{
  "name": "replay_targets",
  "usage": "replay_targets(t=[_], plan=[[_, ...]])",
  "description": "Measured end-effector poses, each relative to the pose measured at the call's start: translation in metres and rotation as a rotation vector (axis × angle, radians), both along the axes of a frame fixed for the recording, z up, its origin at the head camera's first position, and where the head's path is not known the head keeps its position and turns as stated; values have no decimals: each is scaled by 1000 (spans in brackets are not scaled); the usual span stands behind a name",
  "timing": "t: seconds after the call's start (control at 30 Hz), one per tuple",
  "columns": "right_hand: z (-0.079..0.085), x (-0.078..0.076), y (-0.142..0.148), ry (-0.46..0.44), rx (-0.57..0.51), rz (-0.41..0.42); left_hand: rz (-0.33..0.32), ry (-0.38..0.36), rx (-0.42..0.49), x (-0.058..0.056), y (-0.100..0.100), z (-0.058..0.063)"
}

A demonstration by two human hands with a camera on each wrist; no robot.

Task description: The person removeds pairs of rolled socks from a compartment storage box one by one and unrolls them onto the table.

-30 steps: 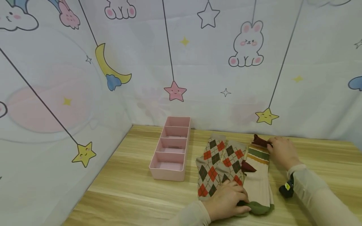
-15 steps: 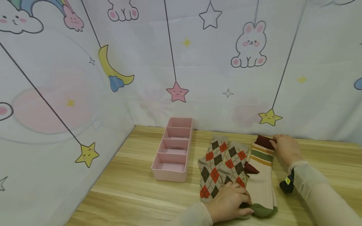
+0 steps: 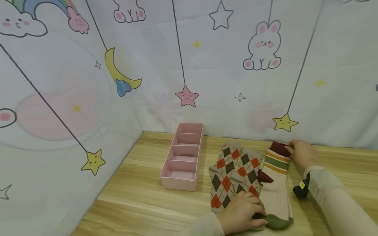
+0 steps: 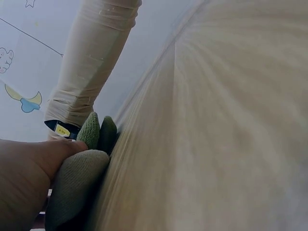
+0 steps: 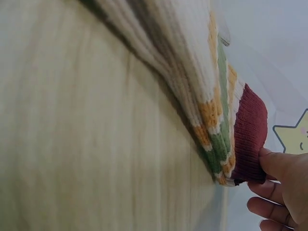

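In the head view, a cream striped pair of socks [image 3: 274,193] with maroon cuffs and heels and green toes lies flat on the table. My right hand [image 3: 304,156] pinches its maroon cuff [image 5: 250,132] between thumb and fingers. To its left is an argyle pair of socks [image 3: 225,180] in beige, red and dark green. My left hand [image 3: 243,211] rests over the lower end of the argyle pair, covering part of it. In the left wrist view, its thumb lies across a greyish toe [image 4: 79,180], the tip against a green toe [image 4: 90,131].
A pink organizer box [image 3: 180,183] with several compartments stands on the wooden table [image 3: 133,203], left of the socks. A white cloth backdrop [image 3: 218,72] with cartoon prints rises behind the table and along its left. A black wrist device [image 3: 301,190] sits at my right sleeve.
The maroon cuff, folded and bunched a second ago, now lies flat and straight. My right hand keeps its hold there; the left hand stays in place. The head view has shifted slightly.
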State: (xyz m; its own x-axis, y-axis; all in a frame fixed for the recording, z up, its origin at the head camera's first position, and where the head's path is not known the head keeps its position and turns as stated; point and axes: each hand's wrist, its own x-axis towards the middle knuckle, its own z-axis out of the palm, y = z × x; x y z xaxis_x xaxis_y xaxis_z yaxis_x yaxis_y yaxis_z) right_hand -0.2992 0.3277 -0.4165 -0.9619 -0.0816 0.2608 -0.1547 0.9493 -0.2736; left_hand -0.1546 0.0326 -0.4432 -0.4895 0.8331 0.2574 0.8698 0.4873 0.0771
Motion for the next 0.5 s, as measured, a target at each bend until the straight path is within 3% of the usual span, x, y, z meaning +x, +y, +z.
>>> replay_targets(t=[0.5], plan=[[0, -3, 3, -30, -39, -19, 17, 31, 0, 3, 0, -3]])
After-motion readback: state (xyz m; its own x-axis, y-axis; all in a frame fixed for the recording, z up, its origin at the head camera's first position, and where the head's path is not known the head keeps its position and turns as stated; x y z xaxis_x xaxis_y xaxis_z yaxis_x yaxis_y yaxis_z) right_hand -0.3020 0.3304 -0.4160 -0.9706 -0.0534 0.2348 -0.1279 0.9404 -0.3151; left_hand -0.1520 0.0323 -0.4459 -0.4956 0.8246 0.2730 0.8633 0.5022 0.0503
